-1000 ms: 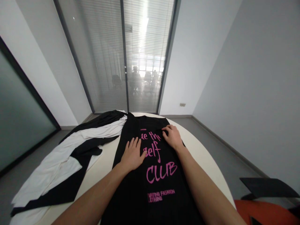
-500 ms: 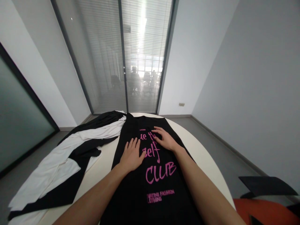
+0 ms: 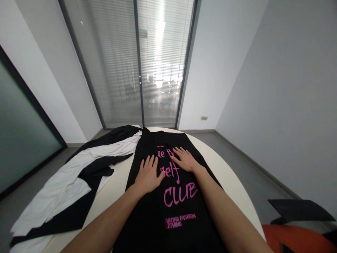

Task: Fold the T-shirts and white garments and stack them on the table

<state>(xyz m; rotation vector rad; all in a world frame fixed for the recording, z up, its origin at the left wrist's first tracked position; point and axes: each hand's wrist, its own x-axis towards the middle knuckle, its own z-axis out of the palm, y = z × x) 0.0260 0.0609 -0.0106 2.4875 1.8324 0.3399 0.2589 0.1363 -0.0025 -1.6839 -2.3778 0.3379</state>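
Note:
A black T-shirt (image 3: 150, 221) with pink lettering lies lengthwise before me, folded into a long panel so that part of the print is cut off at its left. My left hand (image 3: 149, 175) rests flat on its left half, fingers spread and pointing away from me. On the right half, over the upper lettering, lies my right hand (image 3: 185, 160), palm down with the fingers stretched out. Neither hand grips the cloth. The near end of the shirt runs out of the bottom of the view.
The round cream table (image 3: 231, 175) carries the shirt. Along its left side lies a loose heap of black and white clothes (image 3: 68, 179), touching the shirt's far left corner. An orange and black chair (image 3: 295, 235) stands at the lower right. Behind is a glass partition with blinds (image 3: 113, 70).
My right hand has settled slightly toward me, its fingers now flatter and straighter on the shirt. The left hand and the shirt have stayed in place.

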